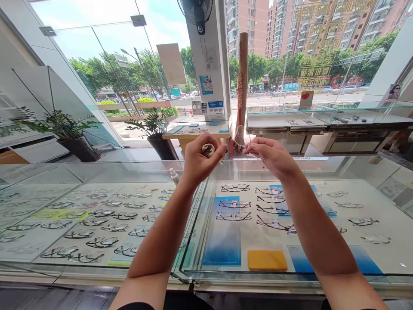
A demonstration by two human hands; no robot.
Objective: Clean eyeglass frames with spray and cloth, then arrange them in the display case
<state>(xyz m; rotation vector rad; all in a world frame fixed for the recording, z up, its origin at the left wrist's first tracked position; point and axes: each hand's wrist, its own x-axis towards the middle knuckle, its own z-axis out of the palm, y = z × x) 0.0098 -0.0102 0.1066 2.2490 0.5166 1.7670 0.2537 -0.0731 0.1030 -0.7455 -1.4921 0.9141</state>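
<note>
Eyeglasses point(242, 137) with a thin, rounded rim hang from the right hand point(272, 156) of a person standing at a glass display counter point(274, 283), the thumb and fingertips clamped together on one side of the frame. A slender temple dangles below the fingers. The left hand point(200, 158), level with the right and a little apart from it, curls into a loose fist around a crumpled pale cloth point(208, 150), which shows in the opening between the forefinger and thumb. The two hands do not touch, and both are raised above the counter.

Beneath the glass, on the right, pairs of spectacles point(234, 216) lie on and around blue cards point(222, 247), with a yellow case point(267, 260) near the front edge. More frames point(102, 242) fill the left section in rows. A small white bottle point(174, 175) shows just beside the left forearm. Beyond the counter, potted plants point(79, 144) stand near tall windows, a wooden post point(242, 73) rises behind the eyeglasses, and a dark fan point(195, 13) is mounted high on a pillar point(211, 51). Trees and apartment blocks point(248, 21) line the sunlit street outside.
</note>
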